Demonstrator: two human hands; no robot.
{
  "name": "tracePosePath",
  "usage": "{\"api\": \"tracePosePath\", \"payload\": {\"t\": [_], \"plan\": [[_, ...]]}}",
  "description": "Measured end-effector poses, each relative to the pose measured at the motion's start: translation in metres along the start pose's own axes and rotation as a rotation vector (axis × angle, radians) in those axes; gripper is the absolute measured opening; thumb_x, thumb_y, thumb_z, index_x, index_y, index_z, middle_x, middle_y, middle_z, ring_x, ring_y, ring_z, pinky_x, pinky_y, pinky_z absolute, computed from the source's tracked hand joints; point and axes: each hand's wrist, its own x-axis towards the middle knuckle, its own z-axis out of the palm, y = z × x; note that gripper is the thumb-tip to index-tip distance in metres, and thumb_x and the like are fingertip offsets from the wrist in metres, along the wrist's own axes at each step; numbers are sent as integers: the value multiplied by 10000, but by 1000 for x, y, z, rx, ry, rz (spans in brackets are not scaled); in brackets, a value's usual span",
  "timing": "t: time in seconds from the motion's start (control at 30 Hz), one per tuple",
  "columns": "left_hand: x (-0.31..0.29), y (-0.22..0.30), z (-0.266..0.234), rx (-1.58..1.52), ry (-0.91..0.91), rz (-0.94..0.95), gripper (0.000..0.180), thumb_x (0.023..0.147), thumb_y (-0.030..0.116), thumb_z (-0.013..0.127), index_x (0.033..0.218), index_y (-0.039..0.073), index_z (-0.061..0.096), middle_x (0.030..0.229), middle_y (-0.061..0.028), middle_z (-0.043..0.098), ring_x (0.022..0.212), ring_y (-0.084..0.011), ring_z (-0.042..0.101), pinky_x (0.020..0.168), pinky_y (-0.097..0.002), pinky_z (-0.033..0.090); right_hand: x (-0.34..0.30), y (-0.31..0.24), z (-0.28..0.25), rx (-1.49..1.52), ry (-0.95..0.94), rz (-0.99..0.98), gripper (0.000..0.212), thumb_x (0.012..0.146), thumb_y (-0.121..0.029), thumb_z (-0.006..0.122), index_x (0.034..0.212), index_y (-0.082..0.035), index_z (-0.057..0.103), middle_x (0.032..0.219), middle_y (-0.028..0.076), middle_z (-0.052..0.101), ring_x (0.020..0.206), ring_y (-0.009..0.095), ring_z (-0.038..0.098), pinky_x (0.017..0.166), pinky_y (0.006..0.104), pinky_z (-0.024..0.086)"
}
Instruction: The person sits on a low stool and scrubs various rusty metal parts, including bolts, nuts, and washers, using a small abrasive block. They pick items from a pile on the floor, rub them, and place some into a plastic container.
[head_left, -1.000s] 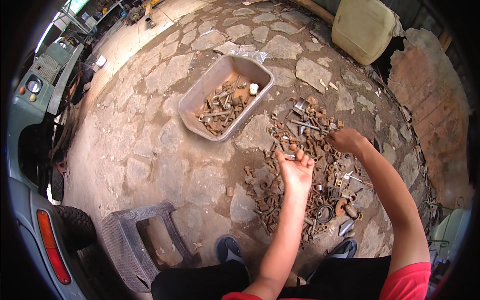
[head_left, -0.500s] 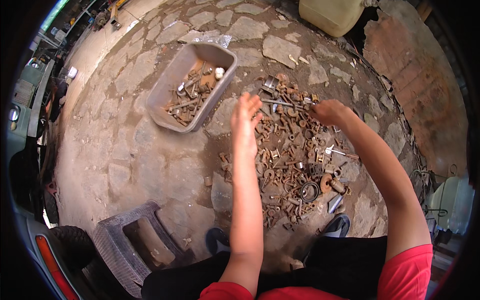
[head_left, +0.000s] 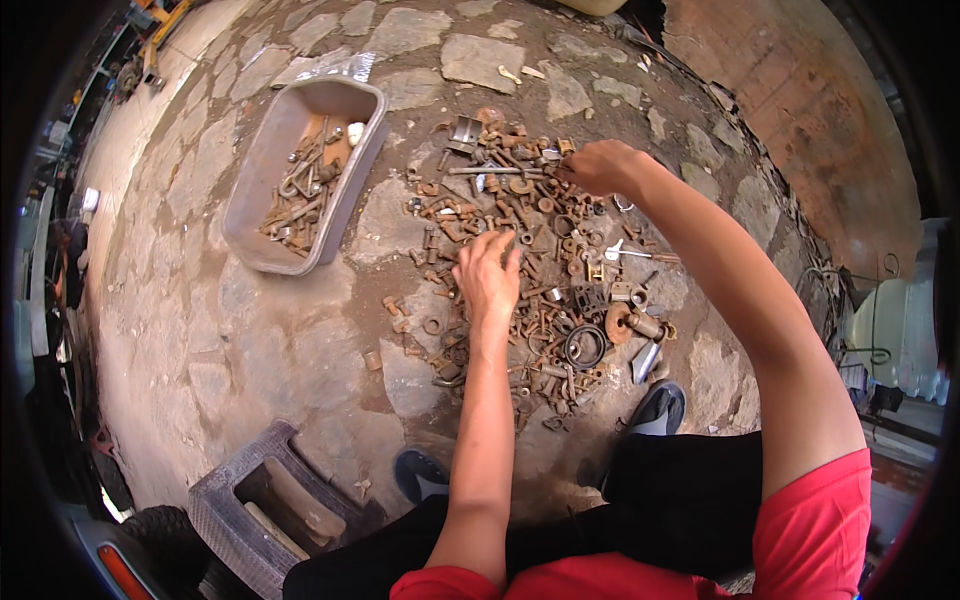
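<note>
My left hand [head_left: 488, 275] is over the left side of the heap [head_left: 545, 265] of rusty parts, fingers parted and bent. My right hand [head_left: 598, 168] is curled at the heap's far right, near a rod [head_left: 490, 171]; I can't tell whether it grips anything. The heap lies on stone ground [head_left: 280, 355], right of a tub [head_left: 338, 218] holding bolts [head_left: 305, 192].

The loose hardware [head_left: 545, 270] was metal, mostly matt and rough with brown rust, though a few pieces [head_left: 646, 362] shone smooth and silvery. The tub [head_left: 352, 192] looked like smooth, dull plastic and the stool [head_left: 232, 505] like textured plastic, while the floor [head_left: 320, 345] was rough stone and the sleeve [head_left: 815, 520] matt cloth.
</note>
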Motion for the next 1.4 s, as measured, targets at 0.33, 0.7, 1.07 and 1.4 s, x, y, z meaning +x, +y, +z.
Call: {"api": "tracePosePath", "payload": {"t": [0.33,0.7,1.07,1.4], "plan": [[-17,7,32,93,-91,15,362,823,190,749,1171,174,654,1108,-42,624,1098,-249,559,946,-432,385,1,-3,1,-13,-7,7,427,983,-379,414,1005,-50,684,1005,167,692,965,336,660,862,454,515],[-12,-5,20,-108,-225,-1,262,848,97,706,1108,77,676,1069,-125,631,957,-295,639,865,-402,501,-3,-14,-4,-14,-21,11,341,953,-304,467,1021,-72,709,1042,141,703,989,327,666,857,433,523],[6,8,10,-1873,-178,-355,123,944,102,624,1015,28,557,1007,-88,627,915,-190,642,917,-338,554,-8,-29,11,365,81,-188,462,1007,-431,397,1099,-61,659,991,213,685,945,369,656,855,479,496],[6,25,-13,-1485,223,-370,188,933,133,659,1077,36,587,1067,-58,665,959,-127,635,898,-271,517,-16,-97,-3,581,148,-353,423,1011,-381,421,1196,-53,616,1068,217,674,1004,391,632,910,467,481]]}}
